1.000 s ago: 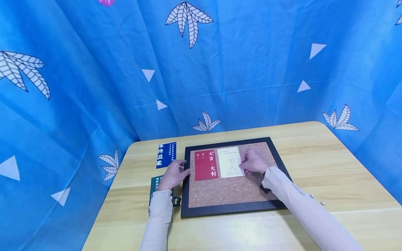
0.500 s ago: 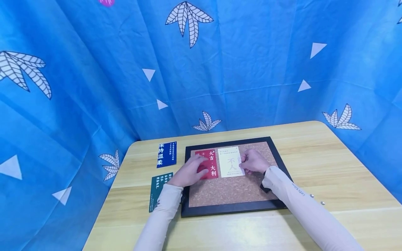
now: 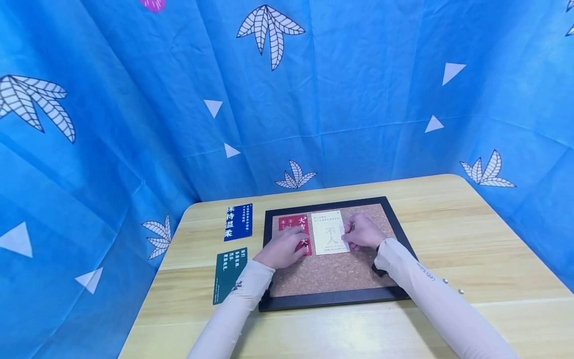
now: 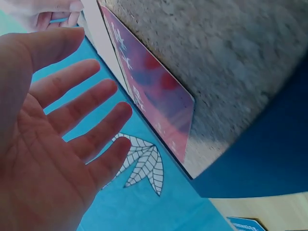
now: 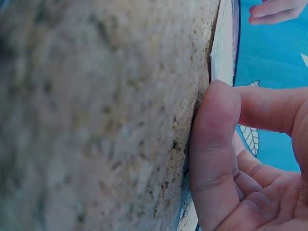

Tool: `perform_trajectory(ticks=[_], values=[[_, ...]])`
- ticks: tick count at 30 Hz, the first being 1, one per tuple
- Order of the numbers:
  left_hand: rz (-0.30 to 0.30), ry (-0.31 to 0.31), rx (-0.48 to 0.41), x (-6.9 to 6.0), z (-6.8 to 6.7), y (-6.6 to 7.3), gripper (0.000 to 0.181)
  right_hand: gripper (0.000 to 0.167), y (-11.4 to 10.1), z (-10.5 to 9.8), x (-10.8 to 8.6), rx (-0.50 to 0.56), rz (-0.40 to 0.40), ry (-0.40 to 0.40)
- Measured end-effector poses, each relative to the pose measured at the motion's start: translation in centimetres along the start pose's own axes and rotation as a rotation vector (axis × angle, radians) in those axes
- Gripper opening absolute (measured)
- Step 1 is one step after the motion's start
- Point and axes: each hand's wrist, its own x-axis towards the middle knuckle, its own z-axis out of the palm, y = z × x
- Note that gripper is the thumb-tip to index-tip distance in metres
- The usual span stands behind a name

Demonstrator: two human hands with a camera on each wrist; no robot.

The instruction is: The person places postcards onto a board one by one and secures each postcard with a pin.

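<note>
A pale yellow card (image 3: pixel 328 232) with printed characters lies on the black-framed cork board (image 3: pixel 309 281). My right hand (image 3: pixel 364 232) pinches its right edge; in the right wrist view the thumb and index finger of the right hand (image 5: pixel 216 154) meet at the card's edge. Left of it on the cork lies a red card (image 3: pixel 287 222). Over its lower part hovers my left hand (image 3: pixel 282 248), hiding some of the print. In the left wrist view the left hand's (image 4: pixel 62 115) fingers are spread and extended, apart from the red card (image 4: pixel 149 79).
Left of the board, a blue card (image 3: pixel 239 222) and a green card (image 3: pixel 228 276) lie on the wooden table (image 3: pixel 341 334). Two small silvery round pieces (image 3: pixel 445 281) sit near the right forearm. A blue patterned curtain (image 3: pixel 287 99) hangs behind the table.
My left hand has moved right, from the board's left edge to above the red card, uncovering the green card. My right hand has stayed at the pale yellow card.
</note>
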Motion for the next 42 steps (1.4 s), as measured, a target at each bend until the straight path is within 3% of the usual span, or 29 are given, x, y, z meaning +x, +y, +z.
perform_trajectory(ticks=[7, 15, 28, 42], values=[[0.05, -0.022, 0.091, 0.7, 0.4, 0.9, 0.045, 0.016, 0.0, -0.1, 0.0, -0.013, 0.011, 0.005], [0.064, -0.043, 0.135, 1.1, 1.2, 1.5, 0.041, 0.016, 0.2, 0.1, 0.2, -0.008, 0.01, -0.001], [0.087, -0.006, 0.174, 1.6, 1.5, 1.9, 0.023, 0.017, 0.2, 0.1, 0.2, -0.01, 0.016, -0.008], [0.025, -0.013, 0.074, 2.1, 0.9, 2.4, 0.021, 0.017, 0.0, -0.2, 0.0, 0.009, 0.006, -0.023]])
